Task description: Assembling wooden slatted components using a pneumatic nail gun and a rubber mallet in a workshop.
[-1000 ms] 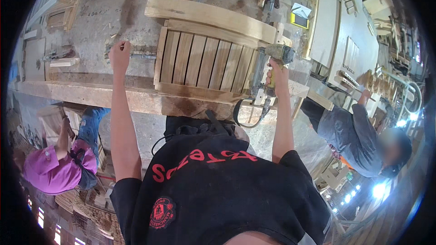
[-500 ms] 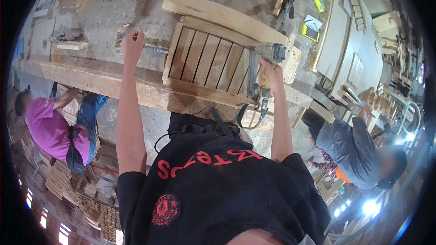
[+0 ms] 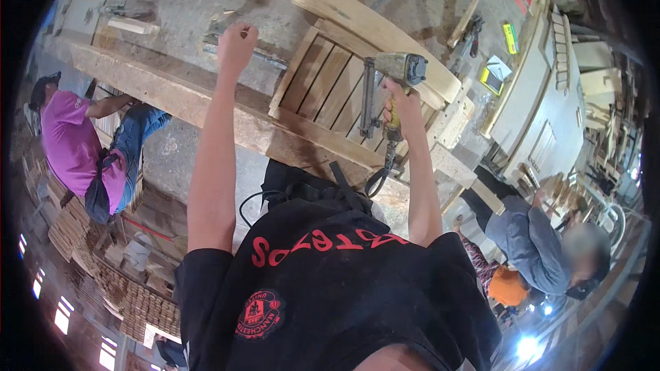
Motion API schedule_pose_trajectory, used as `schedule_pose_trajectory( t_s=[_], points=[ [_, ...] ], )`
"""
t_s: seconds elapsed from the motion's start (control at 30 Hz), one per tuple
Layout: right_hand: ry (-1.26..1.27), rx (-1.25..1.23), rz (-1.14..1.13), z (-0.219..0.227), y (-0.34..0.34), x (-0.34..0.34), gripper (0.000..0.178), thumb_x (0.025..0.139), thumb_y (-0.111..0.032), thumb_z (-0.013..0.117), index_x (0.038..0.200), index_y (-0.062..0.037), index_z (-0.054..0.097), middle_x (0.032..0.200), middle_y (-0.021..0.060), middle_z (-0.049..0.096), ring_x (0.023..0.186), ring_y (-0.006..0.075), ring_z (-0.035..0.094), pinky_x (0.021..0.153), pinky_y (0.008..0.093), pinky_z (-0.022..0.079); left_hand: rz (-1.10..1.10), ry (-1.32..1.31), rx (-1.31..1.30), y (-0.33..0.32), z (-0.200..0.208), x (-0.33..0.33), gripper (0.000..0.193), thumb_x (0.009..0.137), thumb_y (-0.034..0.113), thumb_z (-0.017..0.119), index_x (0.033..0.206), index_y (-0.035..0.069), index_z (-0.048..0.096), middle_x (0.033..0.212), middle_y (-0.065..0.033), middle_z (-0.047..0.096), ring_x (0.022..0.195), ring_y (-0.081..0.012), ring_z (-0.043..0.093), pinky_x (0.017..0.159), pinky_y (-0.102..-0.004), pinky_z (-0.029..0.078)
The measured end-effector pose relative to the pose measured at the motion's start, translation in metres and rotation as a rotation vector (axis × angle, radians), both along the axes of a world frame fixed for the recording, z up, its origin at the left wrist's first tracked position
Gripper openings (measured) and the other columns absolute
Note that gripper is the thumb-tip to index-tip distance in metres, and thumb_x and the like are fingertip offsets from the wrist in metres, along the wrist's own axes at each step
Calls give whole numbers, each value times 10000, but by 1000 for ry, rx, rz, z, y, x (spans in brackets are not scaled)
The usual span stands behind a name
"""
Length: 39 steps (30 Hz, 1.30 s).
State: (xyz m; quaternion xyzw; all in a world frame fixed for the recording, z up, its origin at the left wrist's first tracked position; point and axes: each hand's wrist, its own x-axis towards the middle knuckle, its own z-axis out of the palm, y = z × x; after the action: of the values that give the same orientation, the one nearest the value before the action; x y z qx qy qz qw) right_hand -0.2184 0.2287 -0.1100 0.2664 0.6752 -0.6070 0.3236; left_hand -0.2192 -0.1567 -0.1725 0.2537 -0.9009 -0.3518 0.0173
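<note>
My right hand is wrapped round the grip of a nail gun, its hose trailing back toward my waist. Beneath it lies a slatted wooden panel, framed like a chair back, with a broad curved rail along its far edge. The gun is over the slats; whether its nose touches the wood cannot be seen. To the left of the panel, my left hand is raised over the bench with fingers closed in a pinch. What those fingers hold, if anything, is too small to make out.
A long timber beam edges the workbench. A mallet, pliers and a yellow-framed box lie to the right. One person in purple works at left, another in grey at right.
My right hand has lifted the nail gun and shifted it left over the slats. My left hand stays closed. The view has swung, so the panel appears tilted and shifted right.
</note>
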Motion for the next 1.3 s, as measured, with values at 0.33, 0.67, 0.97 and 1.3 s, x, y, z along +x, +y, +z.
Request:
schedule_pose_trajectory(
  t_s=[0.33,0.67,0.97,1.3],
  points=[
    [153,109,55,-13,-26,3,311,871,-288,694,997,-38,559,549,17,466,386,132,456,369,292,375,57,-65,61,5,4,-5,326,827,367,596,961,101,729,887,-132,715,868,-341,668,807,-433,520],
    [61,1,84,-3,-65,-19,322,867,-305,701,985,-33,576,547,17,464,394,138,464,385,301,394,82,-14,59,1,-2,-2,318,830,365,596,963,108,728,864,-126,716,853,-344,669,801,-437,522],
    [50,27,173,-6,-99,-35,308,862,-314,706,965,-54,576,568,11,463,394,126,450,377,297,398,103,-44,151,6,7,0,299,816,359,611,936,107,718,835,-137,706,835,-351,673,772,-433,529],
    [205,281,609,-6,-65,63,255,840,-266,724,911,-38,634,583,54,567,453,171,531,432,335,430,126,106,191,5,-1,6,252,825,317,605,875,96,716,719,-106,679,691,-318,650,667,-406,511]
  ],
)
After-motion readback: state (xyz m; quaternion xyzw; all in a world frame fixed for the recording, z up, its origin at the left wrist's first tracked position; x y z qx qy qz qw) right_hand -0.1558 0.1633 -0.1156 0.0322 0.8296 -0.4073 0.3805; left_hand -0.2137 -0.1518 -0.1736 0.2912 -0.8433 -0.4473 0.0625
